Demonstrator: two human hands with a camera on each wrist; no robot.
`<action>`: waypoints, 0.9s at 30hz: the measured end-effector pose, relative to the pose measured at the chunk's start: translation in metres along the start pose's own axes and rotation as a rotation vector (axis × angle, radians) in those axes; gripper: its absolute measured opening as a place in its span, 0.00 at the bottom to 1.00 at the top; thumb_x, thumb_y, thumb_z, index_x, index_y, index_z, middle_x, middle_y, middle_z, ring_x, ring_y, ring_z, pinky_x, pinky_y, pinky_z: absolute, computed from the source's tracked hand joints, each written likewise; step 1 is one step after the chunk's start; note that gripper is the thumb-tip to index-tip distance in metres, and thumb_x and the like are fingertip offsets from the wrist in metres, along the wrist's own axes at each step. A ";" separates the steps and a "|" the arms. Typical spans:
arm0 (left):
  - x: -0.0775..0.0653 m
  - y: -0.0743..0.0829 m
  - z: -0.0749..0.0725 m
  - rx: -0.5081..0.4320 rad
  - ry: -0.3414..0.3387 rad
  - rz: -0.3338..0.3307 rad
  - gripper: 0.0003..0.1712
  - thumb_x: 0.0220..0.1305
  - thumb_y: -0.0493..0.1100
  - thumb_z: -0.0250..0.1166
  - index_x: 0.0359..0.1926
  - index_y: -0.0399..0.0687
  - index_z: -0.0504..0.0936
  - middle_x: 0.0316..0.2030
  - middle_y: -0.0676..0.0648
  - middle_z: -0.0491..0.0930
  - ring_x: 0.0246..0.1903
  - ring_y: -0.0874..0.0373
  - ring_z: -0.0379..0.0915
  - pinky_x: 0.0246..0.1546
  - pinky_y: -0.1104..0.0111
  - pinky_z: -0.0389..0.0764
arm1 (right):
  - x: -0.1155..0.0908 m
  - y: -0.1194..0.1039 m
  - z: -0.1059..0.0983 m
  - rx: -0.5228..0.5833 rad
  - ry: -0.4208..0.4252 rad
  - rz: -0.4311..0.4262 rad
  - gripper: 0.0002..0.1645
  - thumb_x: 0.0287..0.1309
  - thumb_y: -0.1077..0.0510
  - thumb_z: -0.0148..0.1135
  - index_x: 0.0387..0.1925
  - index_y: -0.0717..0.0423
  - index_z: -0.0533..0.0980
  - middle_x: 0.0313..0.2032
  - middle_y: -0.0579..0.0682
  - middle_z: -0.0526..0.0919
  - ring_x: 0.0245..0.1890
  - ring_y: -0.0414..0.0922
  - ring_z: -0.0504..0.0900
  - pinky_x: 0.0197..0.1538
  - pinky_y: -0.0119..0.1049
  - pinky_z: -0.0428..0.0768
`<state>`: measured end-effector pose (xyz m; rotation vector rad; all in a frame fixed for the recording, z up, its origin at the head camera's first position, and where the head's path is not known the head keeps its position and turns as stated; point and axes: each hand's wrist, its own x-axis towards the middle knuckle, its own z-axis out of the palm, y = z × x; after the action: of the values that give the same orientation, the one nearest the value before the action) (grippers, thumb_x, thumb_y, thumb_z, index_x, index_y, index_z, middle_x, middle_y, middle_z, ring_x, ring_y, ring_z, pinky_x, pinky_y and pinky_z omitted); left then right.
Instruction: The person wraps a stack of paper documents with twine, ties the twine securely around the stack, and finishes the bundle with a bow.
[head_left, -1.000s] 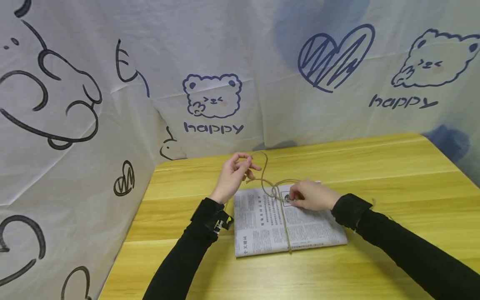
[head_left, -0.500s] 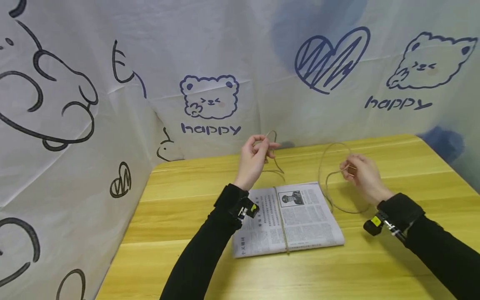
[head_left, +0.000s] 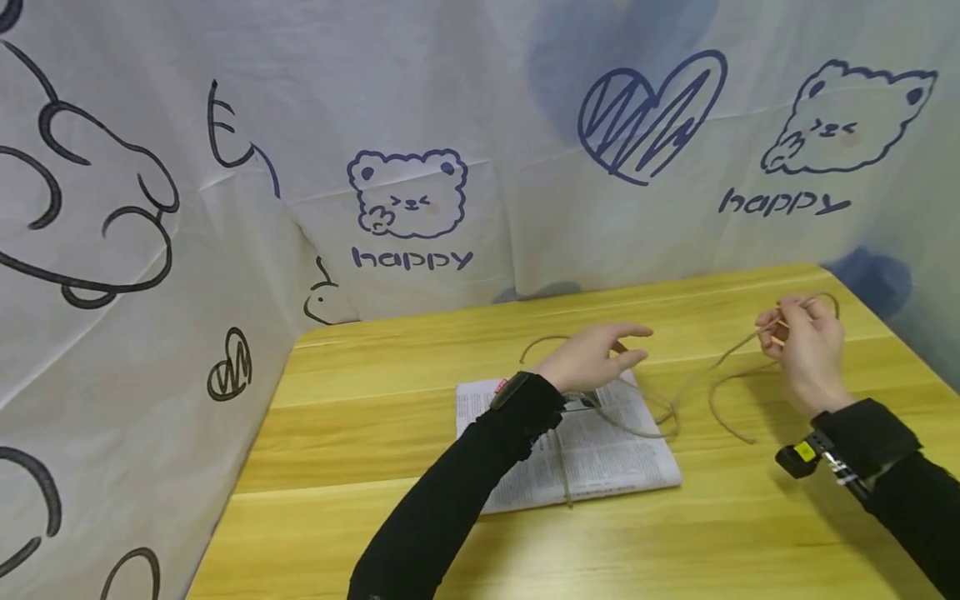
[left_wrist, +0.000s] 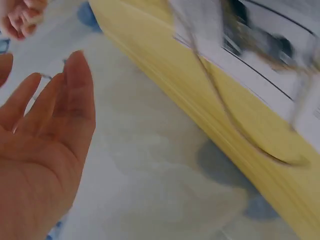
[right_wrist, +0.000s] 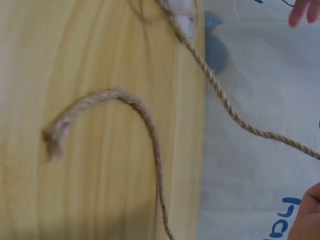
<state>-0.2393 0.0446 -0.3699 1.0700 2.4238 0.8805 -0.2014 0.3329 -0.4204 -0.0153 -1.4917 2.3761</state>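
A folded newspaper bundle (head_left: 607, 458) lies on the table, with brown twine (head_left: 565, 479) running over it from front to back. My right hand (head_left: 806, 354), off to the right of the bundle, pinches a loose length of the twine (right_wrist: 222, 97). The twine's frayed end (right_wrist: 55, 140) hangs free below that hand in the right wrist view. Above the back of the newspaper is my left hand (head_left: 588, 358), fingers stretched out to the right and holding nothing. The left wrist view shows its palm (left_wrist: 35, 165) with fingers extended. My left forearm hides part of the newspaper.
The yellow wood-grain table (head_left: 360, 417) meets a pale cloth backdrop (head_left: 450, 75) with drawn bears and hearts behind and at the left. Another twine end (head_left: 543, 340) curves over the table behind the newspaper.
My right hand has left the newspaper and moved right, drawing twine along. My left hand, earlier raised with twine at its fingers, has come down and right, its fingers now straightened off it.
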 end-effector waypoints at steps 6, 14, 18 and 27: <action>-0.029 -0.037 -0.008 0.192 -0.070 -0.068 0.20 0.74 0.44 0.60 0.64 0.48 0.77 0.62 0.47 0.79 0.59 0.53 0.77 0.58 0.70 0.77 | -0.003 0.006 0.004 -0.066 -0.041 -0.030 0.08 0.76 0.56 0.50 0.42 0.58 0.65 0.26 0.45 0.81 0.20 0.39 0.72 0.22 0.30 0.65; -0.028 -0.043 0.031 0.477 -0.175 0.054 0.21 0.67 0.54 0.68 0.59 0.56 0.82 0.57 0.53 0.81 0.57 0.59 0.77 0.60 0.72 0.75 | -0.003 0.009 0.005 -0.115 -0.120 -0.102 0.08 0.77 0.57 0.49 0.42 0.56 0.72 0.25 0.45 0.82 0.19 0.39 0.72 0.21 0.33 0.62; -0.011 -0.029 0.053 0.604 -0.196 0.144 0.14 0.64 0.54 0.71 0.50 0.60 0.86 0.46 0.59 0.84 0.47 0.67 0.79 0.51 0.77 0.76 | -0.005 0.006 0.001 -0.115 -0.163 -0.130 0.10 0.77 0.58 0.48 0.41 0.57 0.74 0.25 0.45 0.82 0.18 0.40 0.70 0.24 0.39 0.53; 0.010 -0.017 0.049 0.462 0.098 -0.068 0.08 0.74 0.47 0.61 0.42 0.55 0.86 0.37 0.56 0.85 0.31 0.66 0.74 0.35 0.76 0.73 | -0.010 0.005 -0.013 -0.229 -0.212 -0.173 0.14 0.77 0.56 0.48 0.38 0.63 0.74 0.25 0.45 0.81 0.19 0.41 0.69 0.25 0.39 0.56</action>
<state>-0.2290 0.0628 -0.4183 1.1031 2.8077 0.3610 -0.1914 0.3395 -0.4326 0.3068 -1.7776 2.1136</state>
